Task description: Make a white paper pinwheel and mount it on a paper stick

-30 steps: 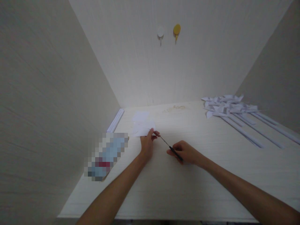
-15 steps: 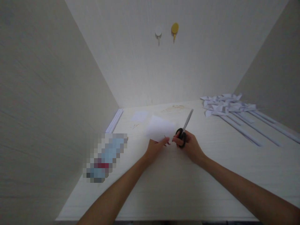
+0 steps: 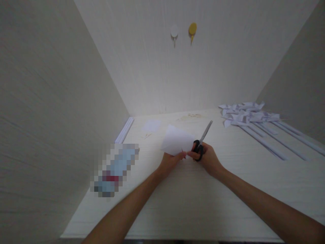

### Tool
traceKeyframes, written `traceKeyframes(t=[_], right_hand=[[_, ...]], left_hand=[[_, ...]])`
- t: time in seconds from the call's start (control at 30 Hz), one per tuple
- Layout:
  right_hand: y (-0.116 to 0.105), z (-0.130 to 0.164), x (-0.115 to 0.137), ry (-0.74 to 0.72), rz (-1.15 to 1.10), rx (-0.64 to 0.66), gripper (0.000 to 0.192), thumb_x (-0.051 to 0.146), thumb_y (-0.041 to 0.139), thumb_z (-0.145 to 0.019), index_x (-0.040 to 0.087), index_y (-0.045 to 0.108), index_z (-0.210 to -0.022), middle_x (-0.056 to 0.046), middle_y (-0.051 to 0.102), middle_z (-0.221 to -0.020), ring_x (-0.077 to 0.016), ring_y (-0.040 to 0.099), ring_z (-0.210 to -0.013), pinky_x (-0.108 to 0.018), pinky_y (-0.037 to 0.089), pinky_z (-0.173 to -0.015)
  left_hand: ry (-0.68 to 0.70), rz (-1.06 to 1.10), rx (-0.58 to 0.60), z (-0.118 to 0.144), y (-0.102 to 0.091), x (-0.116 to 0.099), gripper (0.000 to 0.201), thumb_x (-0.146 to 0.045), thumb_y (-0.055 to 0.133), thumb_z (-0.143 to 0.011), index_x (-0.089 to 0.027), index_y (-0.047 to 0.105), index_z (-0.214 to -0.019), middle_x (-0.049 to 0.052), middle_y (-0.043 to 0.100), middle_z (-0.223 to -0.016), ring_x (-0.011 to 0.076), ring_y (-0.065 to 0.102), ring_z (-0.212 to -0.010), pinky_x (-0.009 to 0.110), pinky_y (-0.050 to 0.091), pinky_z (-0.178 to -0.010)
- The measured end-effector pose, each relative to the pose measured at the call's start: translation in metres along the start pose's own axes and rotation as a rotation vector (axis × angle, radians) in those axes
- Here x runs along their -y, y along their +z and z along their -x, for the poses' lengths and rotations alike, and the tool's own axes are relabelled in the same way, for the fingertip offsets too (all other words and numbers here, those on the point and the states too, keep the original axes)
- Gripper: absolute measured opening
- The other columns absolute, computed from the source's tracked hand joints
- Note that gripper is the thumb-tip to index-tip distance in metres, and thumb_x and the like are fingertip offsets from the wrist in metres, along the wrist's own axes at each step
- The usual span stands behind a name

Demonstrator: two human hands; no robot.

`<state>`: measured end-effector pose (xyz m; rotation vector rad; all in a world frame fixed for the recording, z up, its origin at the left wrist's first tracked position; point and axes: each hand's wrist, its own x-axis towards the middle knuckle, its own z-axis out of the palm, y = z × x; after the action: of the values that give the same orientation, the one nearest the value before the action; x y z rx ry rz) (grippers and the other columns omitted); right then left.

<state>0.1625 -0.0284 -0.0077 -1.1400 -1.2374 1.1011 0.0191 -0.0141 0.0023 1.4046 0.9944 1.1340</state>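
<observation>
My left hand is closed on the lower edge of a white sheet of paper, thumb on top. My right hand has black-handled scissors hooked on its fingers, the blades together and aimed away toward the wall. The fingertips of that hand meet the paper's lower right corner, close to my left thumb. A small dark red mark shows at the left fingertips; I cannot tell whether it is fingernails or something else.
Several white paper pinwheels with rolled paper sticks lie at the right. White paper rolls rest along the left wall. A paper square and thin sticks lie at the back. A blurred-out package is at the left. Two hooks hang on the wall.
My right fingertips have come in to the paper's corner, closing the small gap to my left thumb. The paper has tilted slightly, and the whole view has shifted a little.
</observation>
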Motion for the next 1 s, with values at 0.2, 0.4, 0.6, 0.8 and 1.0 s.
traceKeyframes(t=[0.2,0.4,0.6,0.8,1.0], right_hand=[[0.001,0.000,0.002,0.032,0.036,0.040,0.031,0.038,0.069,-0.053,0.018,0.046,-0.061,0.005,0.046,-0.050,-0.0071,0.041,-0.043,-0.021,0.034,-0.040],[0.001,0.001,0.003,0.044,0.006,0.084,0.028,0.030,0.070,-0.052,0.018,0.046,-0.061,0.006,0.047,-0.051,-0.0059,0.039,-0.044,-0.020,0.032,-0.042],[0.001,0.000,0.000,0.025,-0.021,0.062,0.024,0.026,0.068,-0.055,0.017,0.047,-0.062,0.006,0.045,-0.052,-0.0061,0.039,-0.046,-0.020,0.031,-0.043],[0.002,0.000,0.001,0.000,0.021,0.033,0.022,0.023,0.066,-0.055,0.018,0.046,-0.062,0.005,0.047,-0.055,-0.0074,0.043,-0.049,-0.021,0.033,-0.046],[0.000,-0.002,-0.004,-0.064,0.017,-0.057,0.019,0.022,0.067,-0.056,0.017,0.050,-0.064,0.004,0.051,-0.057,-0.0073,0.045,-0.051,-0.020,0.034,-0.046]], left_hand=[[0.019,-0.018,-0.029,-0.002,-0.001,0.001,0.015,-0.027,0.063,-0.060,-0.017,0.057,-0.050,0.001,0.058,-0.054,0.0128,0.052,-0.054,0.026,0.044,-0.056],[0.003,0.023,-0.071,-0.001,0.000,0.001,0.009,-0.025,0.065,-0.058,-0.017,0.060,-0.061,0.002,0.063,-0.066,0.0148,0.057,-0.064,0.028,0.045,-0.063],[-0.047,0.256,-0.073,-0.005,-0.002,-0.001,0.015,-0.023,0.066,-0.057,-0.017,0.061,-0.070,0.004,0.065,-0.072,0.0181,0.059,-0.077,0.030,0.045,-0.072],[-0.244,0.685,-0.023,-0.024,-0.024,-0.002,0.040,-0.048,0.050,-0.067,-0.011,0.061,-0.078,0.010,0.065,-0.077,0.0243,0.059,-0.083,0.035,0.046,-0.074],[-0.243,0.479,-0.097,-0.023,-0.021,0.004,0.025,-0.028,0.064,-0.060,-0.013,0.060,-0.080,0.006,0.066,-0.078,0.0205,0.061,-0.074,0.032,0.046,-0.070]])
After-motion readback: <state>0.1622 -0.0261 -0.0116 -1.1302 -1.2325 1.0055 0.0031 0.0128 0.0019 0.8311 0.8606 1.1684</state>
